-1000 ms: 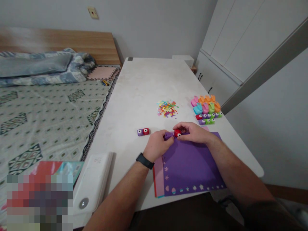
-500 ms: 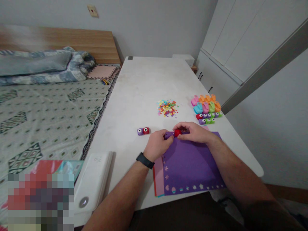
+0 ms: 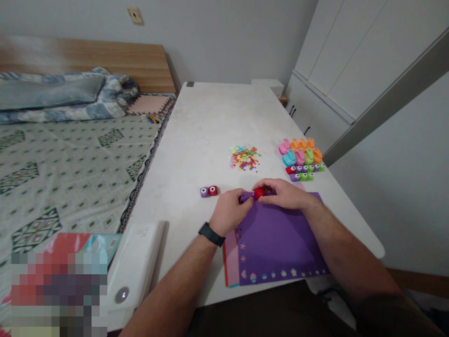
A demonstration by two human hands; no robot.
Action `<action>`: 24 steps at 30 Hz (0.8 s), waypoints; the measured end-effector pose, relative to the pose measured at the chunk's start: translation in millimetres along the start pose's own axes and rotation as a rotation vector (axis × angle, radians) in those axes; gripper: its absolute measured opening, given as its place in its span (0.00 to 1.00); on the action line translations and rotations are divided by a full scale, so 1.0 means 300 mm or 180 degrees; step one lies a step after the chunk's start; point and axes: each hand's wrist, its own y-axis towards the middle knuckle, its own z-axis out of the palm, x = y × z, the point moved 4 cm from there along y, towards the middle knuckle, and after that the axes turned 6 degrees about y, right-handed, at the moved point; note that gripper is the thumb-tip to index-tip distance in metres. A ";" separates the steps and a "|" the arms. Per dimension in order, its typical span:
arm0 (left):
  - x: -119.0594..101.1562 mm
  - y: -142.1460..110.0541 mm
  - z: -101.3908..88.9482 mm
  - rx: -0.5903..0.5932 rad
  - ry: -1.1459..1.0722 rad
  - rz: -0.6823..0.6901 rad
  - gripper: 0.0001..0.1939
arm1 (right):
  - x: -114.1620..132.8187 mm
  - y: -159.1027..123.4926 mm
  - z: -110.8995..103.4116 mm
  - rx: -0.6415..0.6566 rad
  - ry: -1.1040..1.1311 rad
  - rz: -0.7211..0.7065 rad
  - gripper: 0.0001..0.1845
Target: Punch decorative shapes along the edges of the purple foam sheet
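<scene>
A purple sheet of paper (image 3: 280, 238) lies over pink and other coloured sheets at the table's near edge. Cut-out shapes run along its near and left edges. At the far edge, my right hand (image 3: 282, 193) is closed around a red craft punch (image 3: 259, 194) that sits against the paper. My left hand (image 3: 231, 209), with a dark band on the wrist, pinches the sheet's far left corner just beside the punch. Two small punches, one purple (image 3: 204, 192) and one red (image 3: 213, 190), stand left of my left hand.
Beyond the paper lies a pile of colourful paper cut-outs (image 3: 243, 158). Several larger punches (image 3: 300, 157) and smaller ones (image 3: 301, 176) are grouped at the right edge. A white device (image 3: 135, 264) sits at the left table edge, beside the bed (image 3: 80, 173).
</scene>
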 end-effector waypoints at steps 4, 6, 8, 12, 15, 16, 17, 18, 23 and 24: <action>-0.001 -0.001 -0.002 -0.0022 -0.0020 0.0027 0.14 | 0.007 -0.001 0.000 0.0040 -0.0038 -0.0048 0.20; -0.003 -0.002 -0.002 -0.0015 -0.0023 0.0031 0.14 | 0.008 -0.001 0.000 0.0053 -0.0055 -0.0049 0.19; -0.004 -0.003 -0.002 -0.0002 -0.0018 0.0023 0.14 | 0.006 0.000 0.001 0.0049 -0.0035 -0.0043 0.19; -0.001 -0.003 -0.002 -0.0012 -0.0050 0.0023 0.14 | -0.002 0.001 0.002 0.0027 0.0006 -0.0025 0.19; -0.001 -0.002 -0.002 -0.0007 -0.0063 0.0054 0.14 | 0.000 0.001 0.001 0.0009 -0.0030 -0.0034 0.19; -0.001 -0.002 -0.002 -0.0005 -0.0065 0.0058 0.14 | 0.001 0.000 0.001 0.0003 -0.0043 -0.0038 0.18; -0.001 -0.002 -0.001 -0.0004 -0.0068 0.0055 0.14 | 0.003 0.000 0.000 0.0000 -0.0054 -0.0038 0.18; -0.002 -0.003 -0.001 -0.0004 -0.0072 0.0048 0.14 | 0.004 0.000 0.000 -0.0001 -0.0064 -0.0037 0.18; -0.001 -0.005 -0.001 0.0014 -0.0069 0.0001 0.14 | 0.004 -0.002 0.000 -0.0008 -0.0044 -0.0034 0.19; -0.001 -0.005 -0.001 0.0018 -0.0066 0.0000 0.15 | 0.003 -0.002 -0.001 -0.0014 -0.0037 -0.0038 0.19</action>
